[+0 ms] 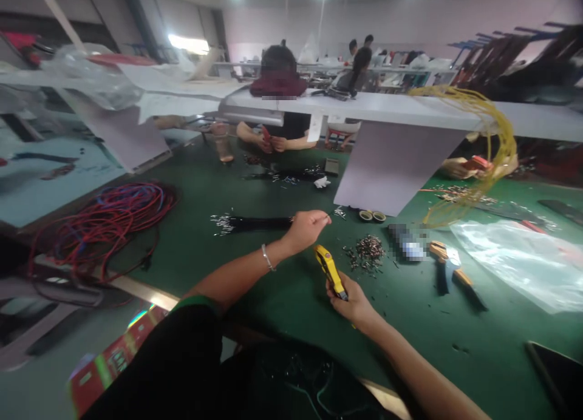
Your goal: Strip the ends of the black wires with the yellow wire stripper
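Note:
My right hand [353, 301] is wrapped round yellow crimping pliers [328, 268], their head pointing up and away from me. My left hand [308, 229] is closed in a pinch just beyond the pliers' head; whatever lies between its fingertips is too small to make out. Beside that hand, a bundle of black wires [259, 224] with pale metal ends stretches to the left on the green table [195, 256]. A few silvery terminals [339, 212] lie past my left fingertips. Right of the pliers is a heap of small copper-and-black terminals [367, 253].
Two tape rolls [372, 216] stand near a white panel [392, 165]. Orange-and-blue pliers [449, 265] and a clear plastic bag [523, 259] lie right. Red and blue cables [122, 210] are coiled left. A co-worker's hands [272, 143] hold a red tool opposite.

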`<state>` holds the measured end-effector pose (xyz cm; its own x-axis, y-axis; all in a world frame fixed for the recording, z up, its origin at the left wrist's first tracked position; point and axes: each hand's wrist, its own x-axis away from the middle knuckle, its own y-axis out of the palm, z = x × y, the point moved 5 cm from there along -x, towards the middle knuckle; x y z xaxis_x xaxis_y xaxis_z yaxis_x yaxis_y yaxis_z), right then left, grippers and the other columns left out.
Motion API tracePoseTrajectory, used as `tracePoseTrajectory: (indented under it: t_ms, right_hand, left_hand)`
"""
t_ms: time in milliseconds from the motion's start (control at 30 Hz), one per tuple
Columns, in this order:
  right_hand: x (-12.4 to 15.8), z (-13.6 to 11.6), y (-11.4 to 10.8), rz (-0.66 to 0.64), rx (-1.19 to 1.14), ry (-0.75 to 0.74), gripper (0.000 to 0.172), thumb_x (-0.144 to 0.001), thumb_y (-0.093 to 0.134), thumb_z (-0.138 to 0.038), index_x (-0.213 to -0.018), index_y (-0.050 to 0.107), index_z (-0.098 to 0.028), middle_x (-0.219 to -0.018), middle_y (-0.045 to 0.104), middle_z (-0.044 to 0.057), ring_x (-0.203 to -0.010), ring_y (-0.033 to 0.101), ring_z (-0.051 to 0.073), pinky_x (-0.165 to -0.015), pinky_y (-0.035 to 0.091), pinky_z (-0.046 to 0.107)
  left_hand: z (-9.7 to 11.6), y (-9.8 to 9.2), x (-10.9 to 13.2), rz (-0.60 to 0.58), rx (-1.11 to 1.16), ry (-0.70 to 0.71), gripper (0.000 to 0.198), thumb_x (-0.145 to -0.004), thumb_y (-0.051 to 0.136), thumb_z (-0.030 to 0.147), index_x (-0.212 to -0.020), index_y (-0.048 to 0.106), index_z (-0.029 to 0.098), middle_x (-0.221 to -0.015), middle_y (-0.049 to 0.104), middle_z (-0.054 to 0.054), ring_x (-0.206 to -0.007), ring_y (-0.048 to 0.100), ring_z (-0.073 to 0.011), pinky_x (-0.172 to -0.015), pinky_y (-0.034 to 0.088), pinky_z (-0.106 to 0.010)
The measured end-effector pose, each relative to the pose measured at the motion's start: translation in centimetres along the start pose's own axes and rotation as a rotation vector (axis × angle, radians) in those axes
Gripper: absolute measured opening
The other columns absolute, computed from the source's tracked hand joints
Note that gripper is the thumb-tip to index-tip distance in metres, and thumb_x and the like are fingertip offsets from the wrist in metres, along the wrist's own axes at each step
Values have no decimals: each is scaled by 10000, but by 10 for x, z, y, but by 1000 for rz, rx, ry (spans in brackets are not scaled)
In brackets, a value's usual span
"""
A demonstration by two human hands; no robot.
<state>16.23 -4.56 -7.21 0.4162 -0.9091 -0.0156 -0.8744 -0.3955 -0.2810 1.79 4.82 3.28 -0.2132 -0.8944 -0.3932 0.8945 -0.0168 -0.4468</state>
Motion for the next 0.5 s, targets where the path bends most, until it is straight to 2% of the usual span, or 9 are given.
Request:
tracePoseTrajectory:
  t_ms: [300,500]
  right_hand:
    - [8,-4,-4,-15,50,43,206,-570,490,-229,-774,500,-206,-650,515,-18,-586,461,140,-539,377,256]
    - [14,-9,-6,2,153,-21,160,-589,476,-202,-750,481,-209,-659,518,-19,-594,463,137,-561,369,257]
  left_hand:
    - [8,4,5,-67,17,32,231,-856,479,176,-788,694,127,-717,677,-38,-656,555,-132,-633,420,-228]
    - [16,2,9,-77,13,53,239,-854,473,182,-787,693,121,-732,681,-41,-654,563,-133,-639,417,-233]
